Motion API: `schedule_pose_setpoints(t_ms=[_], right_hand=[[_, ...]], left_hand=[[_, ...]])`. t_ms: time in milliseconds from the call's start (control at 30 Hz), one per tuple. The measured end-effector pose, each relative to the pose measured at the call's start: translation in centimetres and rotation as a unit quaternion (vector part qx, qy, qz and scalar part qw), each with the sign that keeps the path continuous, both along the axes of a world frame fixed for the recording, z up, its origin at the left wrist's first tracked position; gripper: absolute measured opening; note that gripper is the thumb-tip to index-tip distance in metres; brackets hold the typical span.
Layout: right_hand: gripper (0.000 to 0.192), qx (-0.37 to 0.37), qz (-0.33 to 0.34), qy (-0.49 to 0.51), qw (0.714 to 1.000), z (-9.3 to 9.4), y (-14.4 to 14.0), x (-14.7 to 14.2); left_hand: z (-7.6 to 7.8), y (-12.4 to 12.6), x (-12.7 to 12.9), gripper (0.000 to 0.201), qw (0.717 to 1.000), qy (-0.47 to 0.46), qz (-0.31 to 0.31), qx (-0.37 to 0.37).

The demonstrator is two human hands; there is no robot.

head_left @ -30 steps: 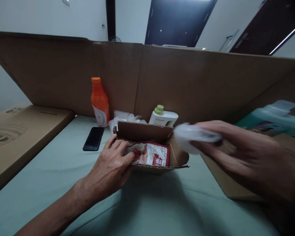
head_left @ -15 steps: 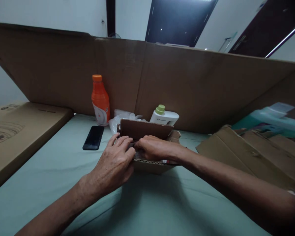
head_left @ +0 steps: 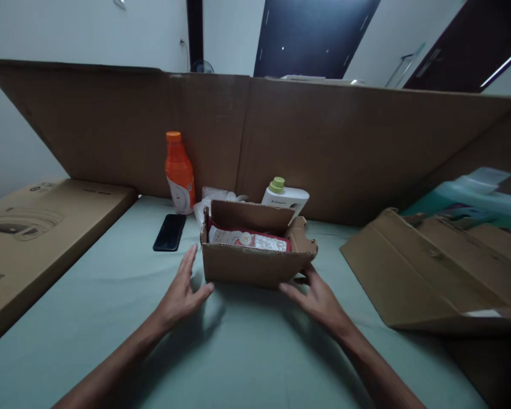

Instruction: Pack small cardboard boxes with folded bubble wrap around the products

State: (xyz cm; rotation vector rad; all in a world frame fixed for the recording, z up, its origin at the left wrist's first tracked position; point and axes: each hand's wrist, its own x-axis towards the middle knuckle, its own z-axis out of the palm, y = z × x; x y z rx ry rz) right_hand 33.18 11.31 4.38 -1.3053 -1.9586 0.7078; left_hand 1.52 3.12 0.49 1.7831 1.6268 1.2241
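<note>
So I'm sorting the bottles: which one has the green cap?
The white bottle behind the small cardboard box has the green cap; the orange bottle near the phone has an orange cap.

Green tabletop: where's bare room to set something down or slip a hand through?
Free: the near strip of tabletop between the two forearms, and the patch left of the left hand up to the flat carton. Crowded: behind the small box, where phone, orange bottle and white bottle stand; flattened cardboard fills the right.

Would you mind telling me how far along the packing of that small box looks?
Done: a red-and-white packet lies inside the small cardboard box. In hand: left hand and right hand flank the box, open. Left: its flaps stand open.
</note>
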Motion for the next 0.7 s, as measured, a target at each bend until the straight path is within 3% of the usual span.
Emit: schedule_pose_setpoints(t_ms=[100, 167, 233, 300, 367, 467, 600, 700], right_hand=[[0.050, -0.016, -0.042, 0.040, 0.998, -2.0, 0.7, -1.9], [0.048, -0.017, -0.080, 0.045, 0.996, -1.9, -0.1, -0.5], [0.049, -0.026, -0.114, 0.042, 0.992, -1.5, -2.4, 2.0], [0.051, -0.035, -0.143, 0.036, 0.989, -1.3, -5.6, 4.0], [0.048, -0.033, -0.148, 0.031, 0.988, -1.2, -9.0, 4.0], [0.043, -0.022, -0.085, 0.045, 0.995, -1.2, -12.0, -0.3], [0.039, -0.022, 0.023, 0.074, 0.997, -1.2, -11.5, -7.1], [0.040, -0.036, 0.072, 0.071, 0.994, -2.0, -10.4, -7.9]], left_hand=[[-0.3, 2.5, 3.2, 0.083, 0.996, -0.088, -0.026, -0.002], [-0.3, 2.5, 5.4, 0.083, 0.994, -0.103, -0.026, 0.011], [-0.5, 0.6, 7.2, 0.086, 0.995, -0.085, -0.044, 0.025], [-0.8, -2.8, 7.8, 0.089, 0.996, -0.058, -0.065, 0.035], [-0.9, -6.9, 6.9, 0.087, 0.997, -0.029, -0.054, 0.039], [-0.9, -12.2, 3.4, 0.071, 0.999, -0.004, 0.038, 0.020], [-1.3, -15.7, -0.5, 0.058, 0.987, -0.011, 0.160, -0.010], [-2.1, -16.9, -1.7, 0.055, 0.983, -0.027, 0.176, -0.037]])
